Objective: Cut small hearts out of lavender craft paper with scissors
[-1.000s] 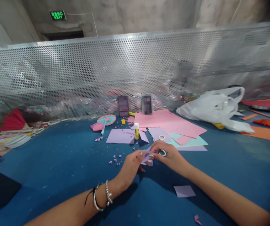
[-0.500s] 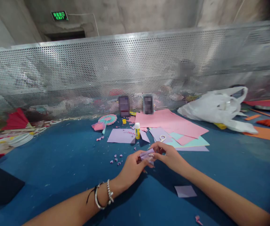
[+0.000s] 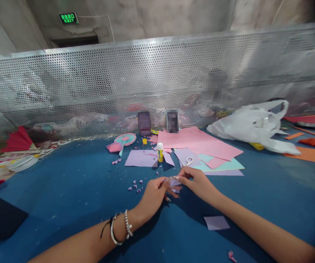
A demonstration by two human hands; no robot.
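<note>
Between my two hands is a small piece of purple paper (image 3: 175, 183), partly hidden by fingers. My left hand (image 3: 156, 193) pinches its left side, with the lower fingers stretched out beneath it. My right hand (image 3: 197, 181) grips the paper's right upper edge between thumb and fingers. Just beyond the hands stands a glue stick (image 3: 160, 153) with a white top, beside a purple sheet (image 3: 138, 158). Scissors with a white handle (image 3: 190, 160) lie on paper behind my right hand. Several tiny folded purple pieces (image 3: 134, 186) are scattered left of my hands.
A purple paper rectangle (image 3: 216, 223) lies near my right forearm. Pink sheets (image 3: 190, 138) are spread at the back, next to a white plastic bag (image 3: 250, 126). A paper fan (image 3: 125, 139) and a yellow cap (image 3: 144, 141) sit back left. A perforated metal panel (image 3: 119, 84) borders the table.
My fingers have shifted on the purple paper; both thumbs now lie along its top edge, and less of its upper part shows. The things on the table stay put.
</note>
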